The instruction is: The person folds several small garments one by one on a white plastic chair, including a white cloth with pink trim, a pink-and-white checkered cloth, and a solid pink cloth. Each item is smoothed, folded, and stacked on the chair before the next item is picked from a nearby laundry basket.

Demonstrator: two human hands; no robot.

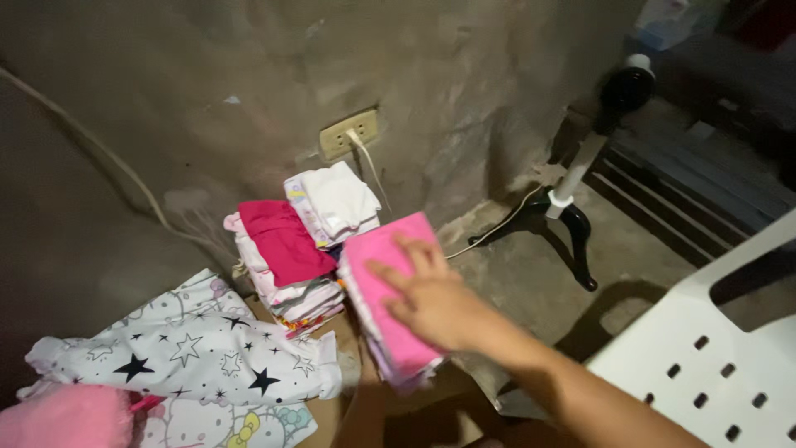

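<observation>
Pink cloth [388, 290] tops a folded stack beside 2 other stacks [290, 249] against the wall [207, 75]. The right hand [431, 299] lies flat on it, fingers released, grasping nothing. A star-print cloth [199, 348] lies at left. The left hand is unseen.

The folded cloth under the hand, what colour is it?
Bright pink folded cloth, seen in the head view.
</observation>
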